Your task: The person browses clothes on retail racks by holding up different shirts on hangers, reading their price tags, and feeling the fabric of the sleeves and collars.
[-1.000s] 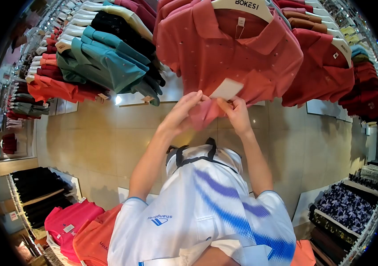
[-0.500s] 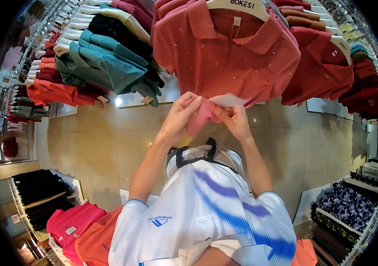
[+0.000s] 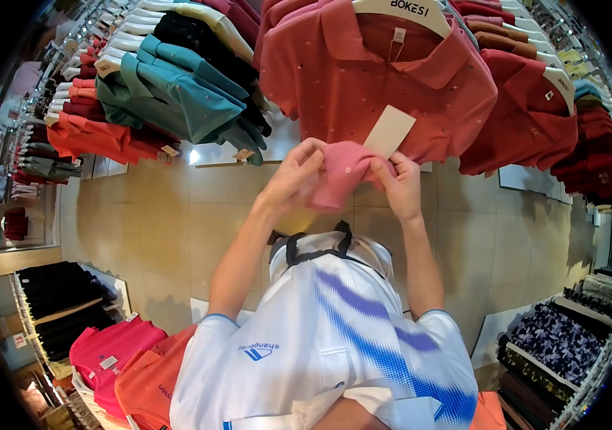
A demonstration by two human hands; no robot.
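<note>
A coral-pink polo shirt (image 3: 349, 86) with small studs hangs on a white hanger (image 3: 406, 10) marked BOKESI. Its lower part is pulled toward me as a lighter pink fold (image 3: 342, 172). My left hand (image 3: 293, 175) pinches the left side of that fold. On the right side, my right hand (image 3: 397, 185) grips the fabric between thumb and fingers. A blank pale tag (image 3: 390, 131) stands up just above my right hand, in front of the shirt; its lower end is hidden by the fingers.
Teal shirts (image 3: 177, 86) and orange-red shirts (image 3: 91, 136) hang at the left. Red shirts (image 3: 517, 115) hang at the right. Folded black clothes (image 3: 62, 294), a bright pink garment (image 3: 116, 351) and patterned clothes (image 3: 557, 337) lie lower down, at the sides. Tiled floor (image 3: 463, 229) shows between.
The pink fold has been turned and spread, showing more of its surface with a small round stud. The pale tag, flatter before, now stands upright. Both hands remain on the fabric.
</note>
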